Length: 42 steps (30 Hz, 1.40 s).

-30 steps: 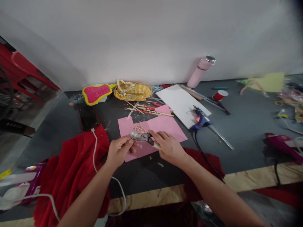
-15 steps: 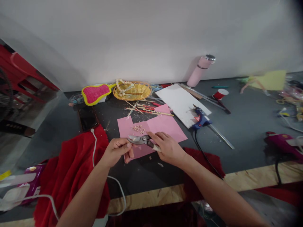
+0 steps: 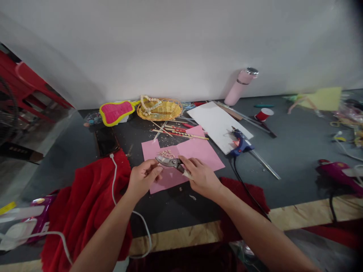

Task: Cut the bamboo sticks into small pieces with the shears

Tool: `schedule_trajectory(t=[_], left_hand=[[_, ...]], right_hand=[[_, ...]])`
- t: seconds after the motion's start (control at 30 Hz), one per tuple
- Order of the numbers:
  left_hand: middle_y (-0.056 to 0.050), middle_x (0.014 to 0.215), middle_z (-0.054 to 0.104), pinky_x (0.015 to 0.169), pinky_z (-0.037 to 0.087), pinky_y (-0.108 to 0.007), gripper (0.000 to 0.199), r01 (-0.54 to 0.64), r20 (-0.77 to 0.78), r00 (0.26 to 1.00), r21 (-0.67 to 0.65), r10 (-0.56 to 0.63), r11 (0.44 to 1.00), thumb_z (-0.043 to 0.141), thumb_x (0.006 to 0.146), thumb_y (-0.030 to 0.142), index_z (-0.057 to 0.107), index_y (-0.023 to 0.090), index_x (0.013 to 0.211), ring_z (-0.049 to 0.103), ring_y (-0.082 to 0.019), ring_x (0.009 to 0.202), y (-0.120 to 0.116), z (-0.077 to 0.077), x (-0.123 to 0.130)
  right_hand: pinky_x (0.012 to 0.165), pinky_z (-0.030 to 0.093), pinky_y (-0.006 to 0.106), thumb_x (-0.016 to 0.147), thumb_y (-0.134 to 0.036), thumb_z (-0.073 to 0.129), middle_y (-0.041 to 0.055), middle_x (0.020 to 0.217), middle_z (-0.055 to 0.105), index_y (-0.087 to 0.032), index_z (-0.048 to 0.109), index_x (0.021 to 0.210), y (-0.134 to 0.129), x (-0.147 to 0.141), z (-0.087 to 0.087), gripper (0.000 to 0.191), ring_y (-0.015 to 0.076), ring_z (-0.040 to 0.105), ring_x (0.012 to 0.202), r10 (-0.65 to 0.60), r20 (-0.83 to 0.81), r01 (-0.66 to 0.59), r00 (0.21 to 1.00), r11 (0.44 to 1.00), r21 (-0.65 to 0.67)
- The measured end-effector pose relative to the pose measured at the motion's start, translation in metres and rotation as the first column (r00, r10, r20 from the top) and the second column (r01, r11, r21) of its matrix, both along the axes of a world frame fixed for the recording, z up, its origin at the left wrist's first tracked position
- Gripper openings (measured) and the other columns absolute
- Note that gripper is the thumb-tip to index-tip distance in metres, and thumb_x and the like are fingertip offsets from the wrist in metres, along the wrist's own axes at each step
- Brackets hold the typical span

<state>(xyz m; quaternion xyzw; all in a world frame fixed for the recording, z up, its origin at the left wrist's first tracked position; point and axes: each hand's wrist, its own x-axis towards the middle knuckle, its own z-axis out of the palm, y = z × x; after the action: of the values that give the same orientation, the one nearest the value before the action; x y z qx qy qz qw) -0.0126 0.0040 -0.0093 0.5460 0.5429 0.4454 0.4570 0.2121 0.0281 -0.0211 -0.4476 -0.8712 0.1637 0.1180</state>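
Note:
My right hand [image 3: 200, 176] is closed round the handles of metal pruning shears [image 3: 170, 161], whose jaws point left over pink paper [image 3: 198, 153]. Just left of the jaws is my left hand [image 3: 145, 176], its fingers curled and pinched together near the blade; whatever they hold is too small to make out. Small pale pieces [image 3: 166, 153] lie in a pile on the paper behind the shears.
Thin sticks [image 3: 181, 132] and a wicker basket [image 3: 170, 109] lie behind the paper. To the right are a white board [image 3: 218, 122], a blue glue gun [image 3: 241, 144] and a pink bottle [image 3: 239, 88]. A phone [image 3: 106, 141] and red cloth [image 3: 90, 200] are at left.
The shears' jaws have moved slightly up and right, nearer the pale pieces. My left hand's fingers have shifted, and the lower fingers have drawn in.

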Motion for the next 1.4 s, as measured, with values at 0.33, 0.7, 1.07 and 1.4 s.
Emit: schedule_trajectory(t=[0.33, 0.7, 1.07, 1.4], left_hand=[[-0.005, 0.064, 0.069, 0.049, 0.052, -0.022, 0.026, 0.119, -0.038, 0.992, 0.034, -0.118, 0.992, 0.055, 0.086, 0.033, 0.067, 0.013, 0.075, 0.063, -0.013, 0.049, -0.002, -0.001, -0.007], [-0.005, 0.061, 0.068, 0.042, 0.048, -0.02, 0.029, 0.128, 0.127, 0.985, -0.066, -0.119, 0.99, 0.059, 0.083, 0.037, 0.065, 0.012, 0.072, 0.059, -0.011, 0.042, -0.003, 0.0, -0.007], [-0.002, 0.063, 0.068, 0.051, 0.051, -0.022, 0.022, 0.009, 0.006, 1.0, 0.0, -0.009, 1.0, 0.059, 0.082, 0.035, 0.066, 0.014, 0.084, 0.061, -0.012, 0.05, 0.0, -0.002, 0.0], [-0.005, 0.067, 0.069, 0.048, 0.051, -0.022, 0.024, 0.088, 0.036, 0.996, -0.01, -0.087, 0.996, 0.056, 0.085, 0.033, 0.065, 0.012, 0.076, 0.061, -0.012, 0.048, -0.003, -0.002, -0.005]], right_hand=[[0.091, 0.04, 0.044, 0.073, -0.007, 0.045, 0.0119, 0.122, 0.05, -0.02, 0.023, 0.143, -0.001, 0.002, 0.003, 0.075, 0.0259, 0.044, 0.11, 0.021, 0.003, -0.021, 1.0, 1.0, 0.001], [0.087, 0.045, 0.039, 0.079, -0.007, 0.044, 0.0098, 0.105, 0.055, -0.02, 0.027, 0.14, -0.003, 0.0, 0.004, 0.064, 0.0224, 0.051, 0.095, 0.045, -0.008, -0.045, 0.999, 0.999, 0.01], [0.087, 0.044, 0.039, 0.079, -0.009, 0.046, 0.0104, 0.109, 0.055, -0.021, 0.029, 0.138, -0.001, -0.002, 0.001, 0.063, 0.0235, 0.051, 0.099, -0.022, -0.023, 0.022, 0.999, 1.0, -0.009], [0.094, 0.04, 0.043, 0.072, -0.005, 0.046, 0.0118, 0.122, 0.051, -0.016, 0.024, 0.143, 0.002, 0.003, 0.002, 0.075, 0.0251, 0.044, 0.106, 0.062, 0.0, -0.062, 0.998, 0.998, 0.029]])
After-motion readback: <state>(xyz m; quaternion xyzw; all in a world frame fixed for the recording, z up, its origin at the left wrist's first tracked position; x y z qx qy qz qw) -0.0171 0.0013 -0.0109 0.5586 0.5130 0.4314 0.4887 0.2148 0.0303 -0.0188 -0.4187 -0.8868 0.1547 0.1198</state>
